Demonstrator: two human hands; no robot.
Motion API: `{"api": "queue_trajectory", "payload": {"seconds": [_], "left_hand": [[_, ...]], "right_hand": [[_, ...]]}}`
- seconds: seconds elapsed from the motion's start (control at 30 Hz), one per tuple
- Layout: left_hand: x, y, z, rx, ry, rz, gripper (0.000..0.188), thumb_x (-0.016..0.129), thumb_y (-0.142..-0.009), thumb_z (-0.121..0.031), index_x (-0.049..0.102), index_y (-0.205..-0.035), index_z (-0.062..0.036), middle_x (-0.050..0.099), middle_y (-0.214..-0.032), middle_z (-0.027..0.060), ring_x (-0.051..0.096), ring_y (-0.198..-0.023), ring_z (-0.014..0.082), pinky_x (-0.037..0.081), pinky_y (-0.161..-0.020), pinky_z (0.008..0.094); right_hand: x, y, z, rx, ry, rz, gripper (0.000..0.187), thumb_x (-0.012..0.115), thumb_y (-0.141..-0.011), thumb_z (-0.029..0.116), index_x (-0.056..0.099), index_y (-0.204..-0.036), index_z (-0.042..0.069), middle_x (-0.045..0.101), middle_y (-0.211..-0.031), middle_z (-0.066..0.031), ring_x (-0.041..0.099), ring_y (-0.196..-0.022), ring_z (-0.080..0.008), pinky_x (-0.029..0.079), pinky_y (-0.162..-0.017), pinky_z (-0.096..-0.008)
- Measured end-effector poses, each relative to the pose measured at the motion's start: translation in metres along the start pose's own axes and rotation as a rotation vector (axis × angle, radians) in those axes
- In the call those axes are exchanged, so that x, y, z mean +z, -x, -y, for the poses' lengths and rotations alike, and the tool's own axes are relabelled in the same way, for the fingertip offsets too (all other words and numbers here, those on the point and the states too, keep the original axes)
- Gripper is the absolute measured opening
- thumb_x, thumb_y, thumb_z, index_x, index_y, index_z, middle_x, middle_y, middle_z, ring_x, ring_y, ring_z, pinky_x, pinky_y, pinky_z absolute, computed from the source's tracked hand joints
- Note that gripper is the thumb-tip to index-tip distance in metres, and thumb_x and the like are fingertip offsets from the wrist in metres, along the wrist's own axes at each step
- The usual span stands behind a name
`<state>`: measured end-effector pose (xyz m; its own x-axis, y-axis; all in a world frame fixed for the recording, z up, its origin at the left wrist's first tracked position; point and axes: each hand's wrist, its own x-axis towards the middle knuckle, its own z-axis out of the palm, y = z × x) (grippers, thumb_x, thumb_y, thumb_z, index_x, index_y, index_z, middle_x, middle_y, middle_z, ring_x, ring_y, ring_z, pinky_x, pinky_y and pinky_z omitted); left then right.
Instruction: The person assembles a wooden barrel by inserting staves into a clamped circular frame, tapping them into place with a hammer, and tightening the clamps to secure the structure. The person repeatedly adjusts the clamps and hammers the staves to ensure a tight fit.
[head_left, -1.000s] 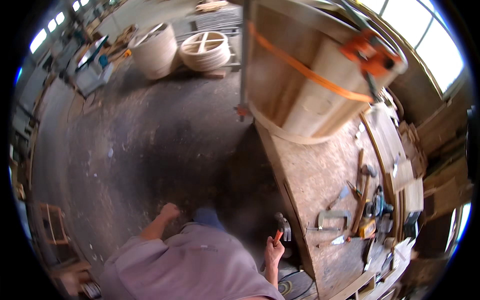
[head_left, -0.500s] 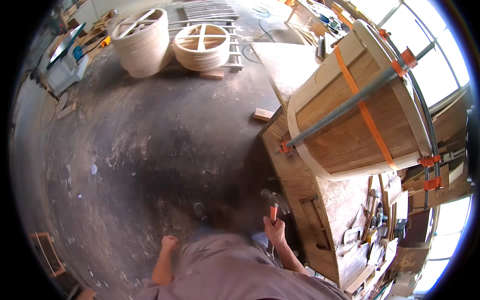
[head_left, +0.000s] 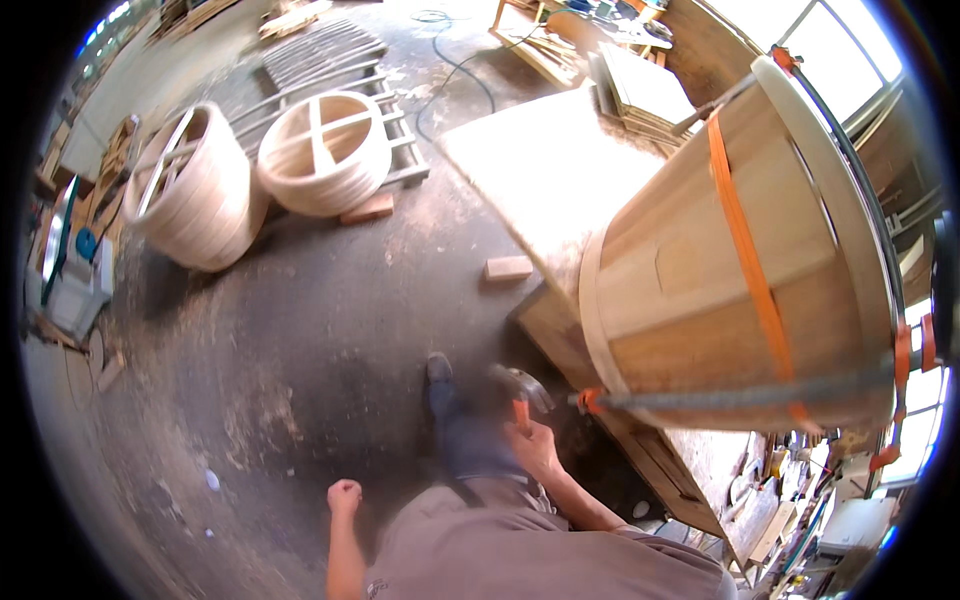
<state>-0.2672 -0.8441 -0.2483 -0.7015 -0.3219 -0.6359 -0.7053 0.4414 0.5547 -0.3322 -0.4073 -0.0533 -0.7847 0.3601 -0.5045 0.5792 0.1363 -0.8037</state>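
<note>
My right hand (head_left: pixel 536 450) is wrapped round the orange grip of a claw hammer (head_left: pixel 530 390), whose metal head points up and away from me, beside the workbench. My left hand (head_left: pixel 345 494) hangs low over the floor, its fingers curled closed and nothing showing in them. On the workbench (head_left: pixel 550 180) to my right lies a large tapered wooden tub (head_left: pixel 700 270) made of staves. An orange strap (head_left: pixel 745 240) runs round it, and a bar clamp (head_left: pixel 700 400) with orange jaws spans its near side. Neither hand touches the tub.
Wooden hoops (head_left: pixel 325 165) with cross braces stand stacked on a slatted rack (head_left: pixel 400 140) at the far left, next to a taller stack (head_left: pixel 200 200). A wood block (head_left: pixel 508 268) lies by the bench edge. Boards (head_left: pixel 645 95) rest on the bench's far end. Tools clutter its near end.
My view has turned and moved forward along the bench, so the tub and hoop stacks look nearer. The hammer's head now shows clearly. My right hand keeps its hold; the left stays closed.
</note>
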Motion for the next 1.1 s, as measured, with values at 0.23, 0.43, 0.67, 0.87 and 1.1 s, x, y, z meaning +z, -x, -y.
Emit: {"api": "queue_trajectory", "payload": {"seconds": [0.23,0.43,0.67,0.87,1.1], "left_hand": [[-0.055,-0.074,-0.143,-0.265,0.053,0.043,0.011,0.061,-0.077,-0.006,0.07,-0.076,-0.0021,0.063,-0.062,0.0047,0.059,-0.052,0.0134,0.044,-0.046,0.03],[-0.055,-0.153,-0.295,-0.144,0.006,0.111,0.014,0.061,-0.08,-0.007,0.071,-0.088,-0.002,0.064,-0.068,0.0045,0.058,-0.056,0.0112,0.045,-0.049,0.027],[-0.04,-0.293,-0.386,-0.161,-0.158,0.294,0.012,0.064,-0.078,-0.006,0.072,-0.085,-0.002,0.066,-0.069,0.0069,0.063,-0.059,0.0149,0.05,-0.053,0.0286],[-0.033,-0.423,-0.473,-0.025,-0.46,0.377,0.011,0.069,-0.075,-0.008,0.077,-0.081,-0.005,0.072,-0.073,0.0077,0.067,-0.063,0.0157,0.054,-0.06,0.0304],[-0.017,-0.537,-0.678,0.206,-0.336,0.415,0.013,0.066,-0.077,-0.012,0.074,-0.084,-0.0032,0.07,-0.07,0.0084,0.066,-0.06,0.0153,0.053,-0.058,0.0297]], "right_hand": [[0.01,-0.148,0.132,-0.012,-0.204,-0.094,0.019,0.061,-0.094,0.02,0.058,-0.088,0.002,0.056,-0.072,0.0017,0.05,-0.061,-0.0063,0.042,-0.053,-0.0263],[-0.003,-0.235,0.198,0.148,-0.38,-0.247,0.02,0.058,-0.096,0.023,0.056,-0.091,0.003,0.054,-0.069,0.0018,0.05,-0.057,-0.0065,0.042,-0.05,-0.0249],[0.008,-0.32,0.147,0.045,-0.456,-0.332,0.024,0.045,-0.104,0.034,0.051,-0.098,0.012,0.036,-0.056,0.0056,0.037,-0.04,-0.0059,0.032,-0.036,-0.0238],[0.014,-0.334,0.198,0.395,-0.399,-0.482,0.031,0.041,-0.104,0.039,0.05,-0.095,0.011,0.036,-0.053,0.0035,0.037,-0.036,-0.009,0.032,-0.033,-0.0267],[0.022,-0.351,0.226,0.536,-0.311,-0.639,0.035,0.039,-0.104,0.041,0.046,-0.091,0.009,0.037,-0.051,-0.0005,0.04,-0.035,-0.0144,0.035,-0.033,-0.0311]]}}
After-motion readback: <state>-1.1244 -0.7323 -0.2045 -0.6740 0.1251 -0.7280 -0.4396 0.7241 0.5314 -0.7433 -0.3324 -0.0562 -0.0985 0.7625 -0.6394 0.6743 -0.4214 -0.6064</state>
